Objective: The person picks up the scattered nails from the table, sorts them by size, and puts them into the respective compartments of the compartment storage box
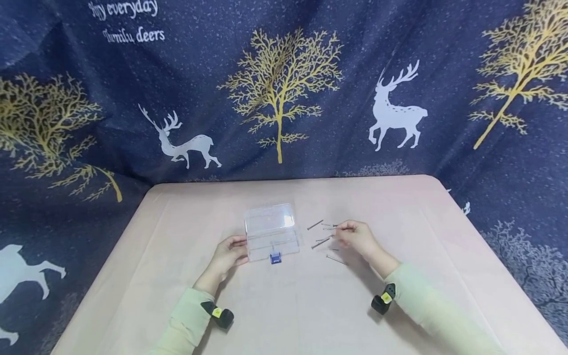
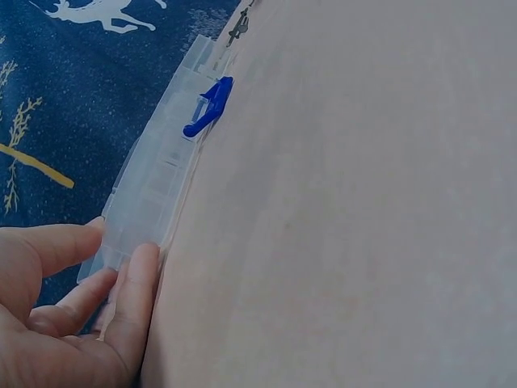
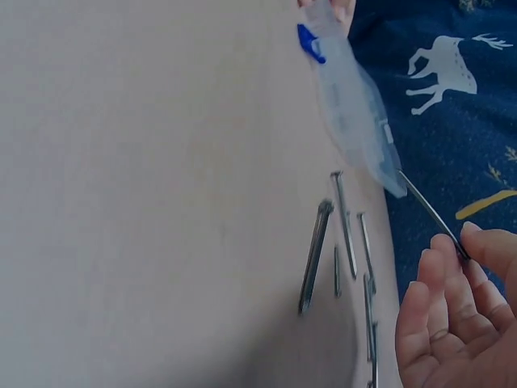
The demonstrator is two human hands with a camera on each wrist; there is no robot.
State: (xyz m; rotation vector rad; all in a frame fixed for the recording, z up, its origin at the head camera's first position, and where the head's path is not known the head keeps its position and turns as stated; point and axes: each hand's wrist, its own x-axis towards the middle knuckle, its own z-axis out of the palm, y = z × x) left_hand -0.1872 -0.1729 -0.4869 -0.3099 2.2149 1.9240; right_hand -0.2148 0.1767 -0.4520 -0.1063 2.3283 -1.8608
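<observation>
Pale green sleeves [image 1: 435, 301] lay nearest, entering the head view at 5 and 7 o'clock. Left hand [image 1: 227, 256], at 8 o'clock of the clear box [image 1: 259, 245], held its end between thumb and fingers. Box stood on the pink tabletop [image 1: 293, 315], lid [image 1: 266, 220] raised at 12 o'clock, blue latch [image 1: 275, 258] at 6. Right hand [image 1: 358, 240], at 3 o'clock of the box, pinched one nail [image 3: 436, 212] between thumb and fingertips, grip narrow. Loose nails [image 1: 321, 243] lay at 3 to 4 o'clock of the box, some beside the right hand
</observation>
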